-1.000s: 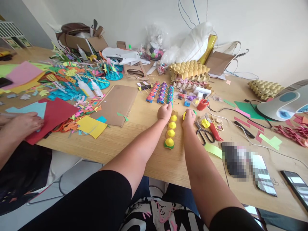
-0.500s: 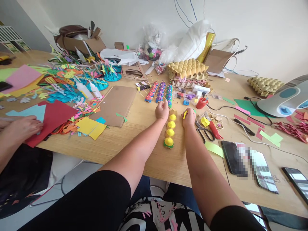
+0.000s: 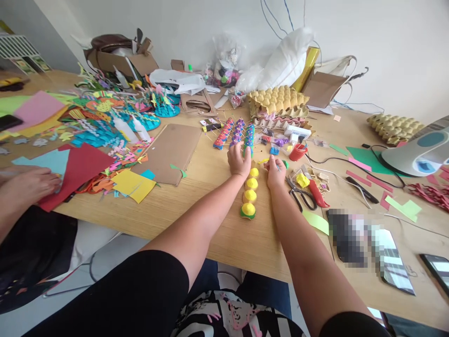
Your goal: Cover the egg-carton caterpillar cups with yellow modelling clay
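Note:
A strip cut from an egg carton (image 3: pixel 250 196) lies lengthwise in front of me, its bumps covered in yellow and its near end edged in green. My left hand (image 3: pixel 239 161) is at its far end, thumb raised apart from the fingers, with nothing visible in it. To the right of the strip, my right hand (image 3: pixel 276 173) is closed on a piece of yellow clay (image 3: pixel 263 161) that pokes out past the fingertips. Something green shows just behind that hand. Beyond both hands stand painted egg-carton strips (image 3: pixel 223 133) in red, purple and blue-green, with thin sticks.
Scissors (image 3: pixel 302 195), a yellow lump (image 3: pixel 302 180) and a red-handled tool (image 3: pixel 317 193) lie right of my right hand. Phones (image 3: pixel 396 260) rest near the front edge. A red cup (image 3: pixel 298 152) stands behind. At left, a co-worker's hand (image 3: pixel 33 185) is on coloured paper.
My left hand has opened, its thumb lifting away from the fingers. The yellow piece in my right hand now points left from the fingertips. The view has shifted slightly.

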The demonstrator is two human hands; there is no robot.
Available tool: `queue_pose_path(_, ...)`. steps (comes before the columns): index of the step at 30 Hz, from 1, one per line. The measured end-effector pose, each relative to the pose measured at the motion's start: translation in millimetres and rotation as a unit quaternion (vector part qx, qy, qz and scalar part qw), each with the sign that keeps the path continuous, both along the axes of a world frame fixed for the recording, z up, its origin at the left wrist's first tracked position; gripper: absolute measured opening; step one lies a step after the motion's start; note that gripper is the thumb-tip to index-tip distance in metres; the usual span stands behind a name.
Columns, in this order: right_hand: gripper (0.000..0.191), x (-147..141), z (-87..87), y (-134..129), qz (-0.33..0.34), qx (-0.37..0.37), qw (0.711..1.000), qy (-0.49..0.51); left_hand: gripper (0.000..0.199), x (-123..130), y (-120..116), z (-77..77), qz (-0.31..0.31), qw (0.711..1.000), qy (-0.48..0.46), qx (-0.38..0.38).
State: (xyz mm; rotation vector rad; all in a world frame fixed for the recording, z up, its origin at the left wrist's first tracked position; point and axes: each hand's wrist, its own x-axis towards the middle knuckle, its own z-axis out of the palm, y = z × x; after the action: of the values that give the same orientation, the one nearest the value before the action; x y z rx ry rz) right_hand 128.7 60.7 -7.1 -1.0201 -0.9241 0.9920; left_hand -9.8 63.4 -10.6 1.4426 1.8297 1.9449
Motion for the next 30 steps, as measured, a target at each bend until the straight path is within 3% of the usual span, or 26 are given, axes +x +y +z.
queue_pose_path(6,0.049,5.2,4.9,1.4,-0.016,-0.017,0.986,0.167,0.032,1.9,-1.1,1.5,0.000,0.999,0.041,-0.011)
queue_pose_path(9,0.051,7.9,7.6,3.1,-0.023,-0.019,0.982,0.187,0.029,1.4,0.6,0.3,-0.002,0.999,0.043,-0.023)
queue_pose_path(19,0.054,2.6,6.3,2.0,-0.016,-0.017,0.991,0.134,0.035,3.6,0.2,-4.4,-0.035,0.997,0.069,-0.007)
queue_pose_path(30,0.061,-1.6,9.6,-4.1,-0.013,-0.012,0.997,0.068,0.033,5.1,-0.8,-1.6,-0.021,0.997,0.063,-0.042)
